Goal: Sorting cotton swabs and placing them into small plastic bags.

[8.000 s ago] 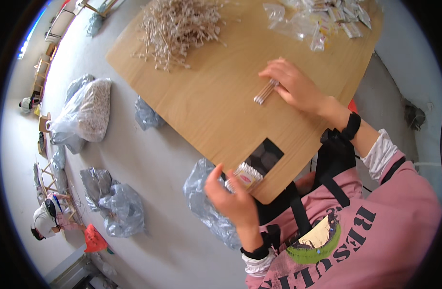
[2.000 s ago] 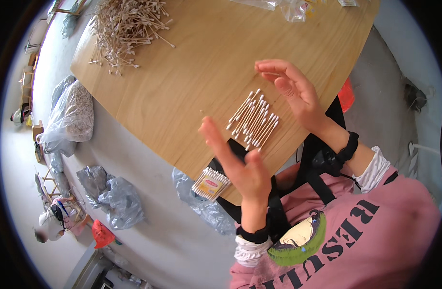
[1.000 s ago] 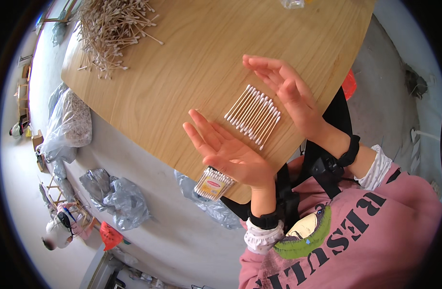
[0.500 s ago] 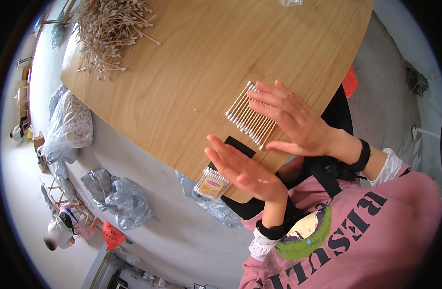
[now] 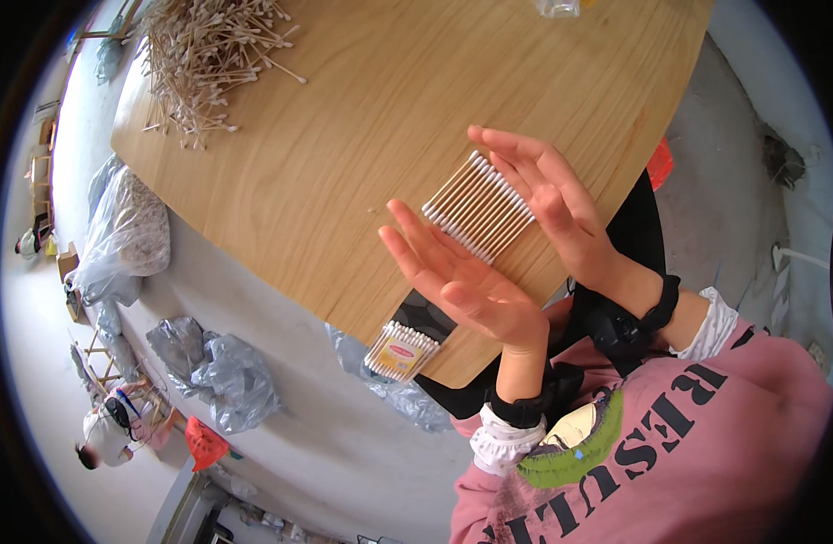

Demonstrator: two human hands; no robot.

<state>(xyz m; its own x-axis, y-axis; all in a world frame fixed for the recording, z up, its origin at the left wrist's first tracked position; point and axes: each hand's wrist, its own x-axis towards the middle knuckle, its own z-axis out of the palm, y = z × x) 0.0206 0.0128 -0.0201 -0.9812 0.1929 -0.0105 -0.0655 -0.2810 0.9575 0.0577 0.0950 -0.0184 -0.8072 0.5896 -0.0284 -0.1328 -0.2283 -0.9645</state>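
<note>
A flat row of wooden cotton swabs lies on the wooden table near its front edge. My left hand is flat with fingers straight, its edge against the near ends of the swabs. My right hand is flat too, pressed against the far ends. Neither hand grips anything. A small bundled pack of cotton swabs sits on a black pad at the table's edge, just left of my left wrist.
A big loose heap of cotton swabs covers the table's far left corner. A clear plastic bag lies at the far edge. Filled plastic bags and grey crumpled bags sit on the floor. A person crouches at lower left.
My right hand lifted off the top of the swabs and moved to their far ends. Both flat hands now square the row between them. Eight seconds ago my left hand held the bundled pack.
</note>
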